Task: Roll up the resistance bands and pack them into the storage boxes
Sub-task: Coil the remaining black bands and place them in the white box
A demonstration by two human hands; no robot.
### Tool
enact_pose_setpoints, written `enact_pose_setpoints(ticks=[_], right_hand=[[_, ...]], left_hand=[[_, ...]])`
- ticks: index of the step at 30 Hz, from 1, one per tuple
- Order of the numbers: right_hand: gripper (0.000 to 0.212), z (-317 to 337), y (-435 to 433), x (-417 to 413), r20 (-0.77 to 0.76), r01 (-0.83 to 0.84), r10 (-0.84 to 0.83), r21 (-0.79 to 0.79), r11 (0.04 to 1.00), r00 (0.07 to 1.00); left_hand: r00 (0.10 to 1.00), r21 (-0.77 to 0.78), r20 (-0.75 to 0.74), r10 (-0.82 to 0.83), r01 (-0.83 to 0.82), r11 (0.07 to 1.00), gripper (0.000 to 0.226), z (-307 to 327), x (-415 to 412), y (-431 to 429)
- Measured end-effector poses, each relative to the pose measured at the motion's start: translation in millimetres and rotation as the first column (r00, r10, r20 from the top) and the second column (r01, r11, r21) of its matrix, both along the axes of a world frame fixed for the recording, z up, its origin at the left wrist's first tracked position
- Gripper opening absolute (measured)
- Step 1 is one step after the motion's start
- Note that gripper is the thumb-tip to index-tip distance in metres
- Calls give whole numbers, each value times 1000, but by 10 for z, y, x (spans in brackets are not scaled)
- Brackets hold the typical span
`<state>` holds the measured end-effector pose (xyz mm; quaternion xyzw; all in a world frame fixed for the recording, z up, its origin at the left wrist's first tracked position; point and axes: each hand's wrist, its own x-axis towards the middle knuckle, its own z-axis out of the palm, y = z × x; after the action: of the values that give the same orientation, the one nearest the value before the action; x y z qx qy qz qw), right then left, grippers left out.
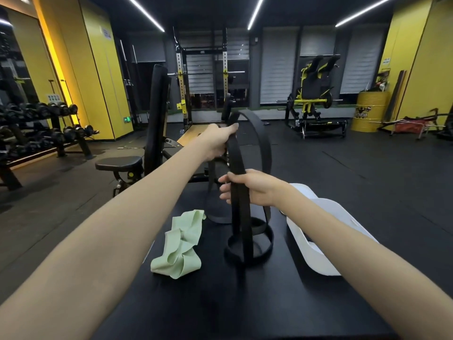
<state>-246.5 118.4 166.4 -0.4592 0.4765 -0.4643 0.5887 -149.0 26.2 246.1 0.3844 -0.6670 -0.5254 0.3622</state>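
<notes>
A long black resistance band (pixel 241 217) is lifted above the black table (pixel 220 303). My left hand (pixel 217 141) grips its top loop, held high and far out. Lower down, my right hand (pixel 247 186) grips the doubled strands. The band's lower end lies in loose coils on the table. A crumpled light green band (pixel 182 246) lies on the table to the left of the coils. A white storage box (pixel 316 244) stands at the right, partly hidden by my right forearm.
A black adjustable bench (pixel 137 163) stands just past the table's far left. A dumbbell rack (pixel 41 133) lines the left wall. A squat rack (pixel 203 82), a yellow machine (pixel 316 99) and a yellow drum (pixel 369 111) stand further back on the dark floor.
</notes>
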Motion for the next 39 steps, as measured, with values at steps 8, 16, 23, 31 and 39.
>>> enact_pose_setpoints(ticks=[8,16,23,31,39], right_hand=[[26,84,-42,-179,262,116,-151,144,983,953],[21,26,-131,-138,393,109,-183,203,973,901],[23,226,-45,-92,520,126,-179,135,983,835],[70,310,92,-256,-50,47,-40,151,987,998],[19,436,356,-192,-629,208,-666,-645,735,401]], left_hand=[[965,283,117,-235,195,939,94,-605,353,164],[902,145,175,-395,374,916,34,-1169,426,777],[962,-41,48,-268,270,962,32,-1459,424,862],[940,-197,-161,-300,267,943,19,-791,618,958],[954,-34,-231,-191,189,981,27,-192,606,884]])
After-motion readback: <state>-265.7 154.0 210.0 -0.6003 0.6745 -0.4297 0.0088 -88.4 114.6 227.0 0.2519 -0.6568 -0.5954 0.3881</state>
